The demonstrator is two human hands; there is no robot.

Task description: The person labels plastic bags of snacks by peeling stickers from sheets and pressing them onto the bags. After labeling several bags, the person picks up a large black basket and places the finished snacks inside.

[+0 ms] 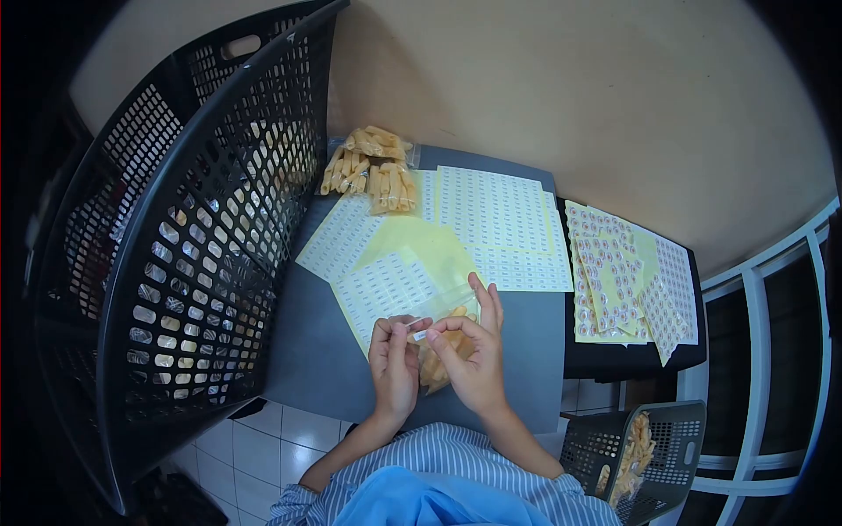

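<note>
A small packing workspace, shown by label sheets (495, 210) and bagged snacks (393, 188).

No txt legible on label sheets (493, 210), round stickers (605, 280)

Head-worn view, forward and down

beige wall (544, 79) over white floor tiles (307, 428) (visibly glossy).
</note>
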